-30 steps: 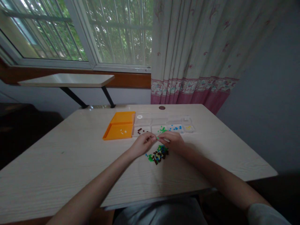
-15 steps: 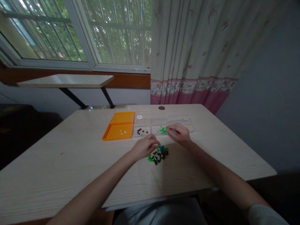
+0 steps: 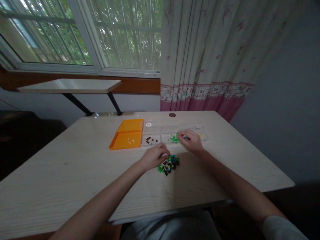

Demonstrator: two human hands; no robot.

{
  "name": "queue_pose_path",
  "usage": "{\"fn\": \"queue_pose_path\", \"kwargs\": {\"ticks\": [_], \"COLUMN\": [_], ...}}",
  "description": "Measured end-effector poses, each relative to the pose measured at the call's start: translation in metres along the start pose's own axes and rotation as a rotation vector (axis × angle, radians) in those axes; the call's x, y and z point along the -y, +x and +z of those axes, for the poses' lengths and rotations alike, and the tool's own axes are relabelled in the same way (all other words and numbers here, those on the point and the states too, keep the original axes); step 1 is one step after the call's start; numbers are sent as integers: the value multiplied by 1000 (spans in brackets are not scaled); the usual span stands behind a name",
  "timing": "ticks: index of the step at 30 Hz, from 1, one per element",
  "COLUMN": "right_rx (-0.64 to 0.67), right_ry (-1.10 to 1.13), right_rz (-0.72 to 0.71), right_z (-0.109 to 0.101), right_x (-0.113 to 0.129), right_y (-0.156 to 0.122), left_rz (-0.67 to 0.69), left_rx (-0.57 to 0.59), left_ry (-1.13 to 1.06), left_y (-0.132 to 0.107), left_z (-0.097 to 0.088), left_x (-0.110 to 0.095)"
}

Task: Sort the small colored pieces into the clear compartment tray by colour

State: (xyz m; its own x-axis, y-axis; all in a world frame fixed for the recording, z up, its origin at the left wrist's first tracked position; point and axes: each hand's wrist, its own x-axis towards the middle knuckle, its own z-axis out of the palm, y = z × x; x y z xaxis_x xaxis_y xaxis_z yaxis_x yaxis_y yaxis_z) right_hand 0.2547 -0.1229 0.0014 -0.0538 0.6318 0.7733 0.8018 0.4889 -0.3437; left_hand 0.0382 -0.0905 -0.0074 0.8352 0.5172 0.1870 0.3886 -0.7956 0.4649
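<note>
A small heap of mixed toy bricks (image 3: 169,165), in brown, green, blue and pale yellow, lies on the table. At its upper left edge is my left hand (image 3: 154,156), fingers curled and thumb drawn in; whatever it may pinch is too small to name. Green bricks (image 3: 173,138) lie scattered in one compartment of the clear tray (image 3: 163,141). Just right of them my right hand (image 3: 191,140) hovers over the tray with thumb and forefinger closed together. What sits between those fingertips, if anything, I cannot make out. Something bluish shows under the curled fingers.
An orange tray (image 3: 121,147) with a few white pieces adjoins the clear one at left. Brown bricks (image 3: 148,139) lie in the compartment beside the green. A raised shelf (image 3: 75,87) on black legs stands at the back left, and a curtain (image 3: 200,66) hangs behind the table.
My right hand has shifted very slightly up and left over the tray. My left hand stays by the heap, nearly unmoved.
</note>
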Motion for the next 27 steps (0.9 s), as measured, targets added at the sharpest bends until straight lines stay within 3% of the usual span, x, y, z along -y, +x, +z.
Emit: {"fn": "queue_pose_path", "kwargs": {"ticks": [6,13,18,27], "right_rx": [140,243,370,359], "right_ry": [-126,-25,38,66], "right_rz": [175,26,-135,-174], "right_z": [4,8,12,10], "right_x": [-11,-3,8,17], "right_y": [0,-9,-21,-21], "left_rz": [2,16,29,-10], "left_rx": [22,-17,-116,-166], "left_ry": [2,-40,-166,-289], "left_y": [1,2,3,4], "left_z": [-1,1,-1,-10], "left_x": [0,2,4,1]}}
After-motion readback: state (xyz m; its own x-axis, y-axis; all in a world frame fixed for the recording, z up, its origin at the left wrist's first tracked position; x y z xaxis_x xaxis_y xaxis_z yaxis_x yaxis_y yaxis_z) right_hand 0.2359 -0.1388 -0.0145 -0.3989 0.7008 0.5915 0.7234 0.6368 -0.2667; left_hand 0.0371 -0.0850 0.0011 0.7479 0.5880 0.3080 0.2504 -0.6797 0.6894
